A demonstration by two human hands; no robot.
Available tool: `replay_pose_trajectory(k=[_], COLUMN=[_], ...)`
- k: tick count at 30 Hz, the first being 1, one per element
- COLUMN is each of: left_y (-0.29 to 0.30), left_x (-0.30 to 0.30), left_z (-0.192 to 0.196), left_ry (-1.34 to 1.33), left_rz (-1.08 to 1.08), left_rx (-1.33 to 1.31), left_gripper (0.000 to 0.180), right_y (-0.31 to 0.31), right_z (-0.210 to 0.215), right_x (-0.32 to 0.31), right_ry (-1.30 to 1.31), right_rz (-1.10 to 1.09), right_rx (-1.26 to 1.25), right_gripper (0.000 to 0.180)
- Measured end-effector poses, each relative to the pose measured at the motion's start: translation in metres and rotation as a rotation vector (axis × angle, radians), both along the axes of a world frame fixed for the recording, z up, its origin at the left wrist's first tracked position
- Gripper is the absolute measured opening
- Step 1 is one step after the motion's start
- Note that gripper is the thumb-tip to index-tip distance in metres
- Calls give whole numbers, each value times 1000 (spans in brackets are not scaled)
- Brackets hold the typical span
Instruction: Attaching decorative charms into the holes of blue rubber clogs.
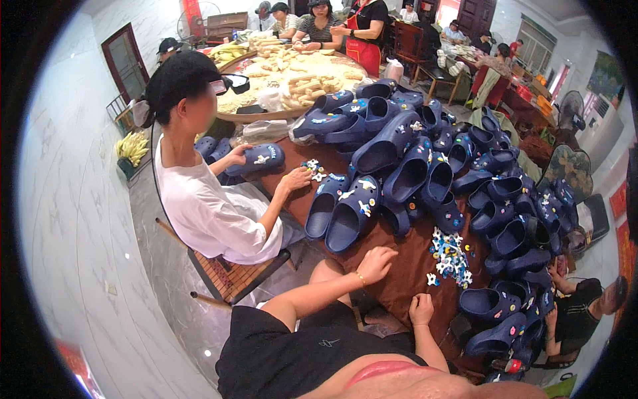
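My left hand (376,265), with a thin bracelet at its wrist, is over the brown cloth (409,256), just in front of a pair of dark blue clogs (353,214) decorated with small charms. Its fingers reach loosely to the right and no object shows in them. To the right and nearer me, my right hand (421,310) is at the cloth with its fingers curled together; whatever they may hold is hidden. A loose pile of white, blue and yellow shoe charms (450,256) lies beyond it to the right.
A large heap of blue clogs (399,143) covers the table's far and right sides. At left, a seated person (206,199) holds a clog (260,158) by a small charm pile (314,170). Another person (578,319) works at right. Corn covers a round table (292,73) behind.
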State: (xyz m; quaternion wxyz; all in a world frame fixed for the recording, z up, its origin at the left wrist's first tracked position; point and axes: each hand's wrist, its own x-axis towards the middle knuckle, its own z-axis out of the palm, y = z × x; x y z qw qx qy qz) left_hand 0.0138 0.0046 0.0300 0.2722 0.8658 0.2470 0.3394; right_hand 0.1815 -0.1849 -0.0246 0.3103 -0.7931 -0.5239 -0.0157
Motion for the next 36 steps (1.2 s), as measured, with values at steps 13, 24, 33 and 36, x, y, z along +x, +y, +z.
replay_pose_trajectory(k=[13,24,33,36], left_y=[-38,-52,-46,-62], left_x=[-6,-19,-15,1], left_z=[-32,-41,-34,11], left_ry=[219,423,482,235], left_rz=[-123,-165,-193,-268], left_rx=[-12,113,-8,-33], left_gripper=[37,44,43,33], right_y=[10,-27,-77,-58], right_z=[3,108,70,81], right_x=[6,97,181,165], right_ry=[-1,-259,-354,-364], right_rz=[-17,-742,-1037,-878], right_rx=[36,195,-26,186], right_gripper=[12,42,32,31])
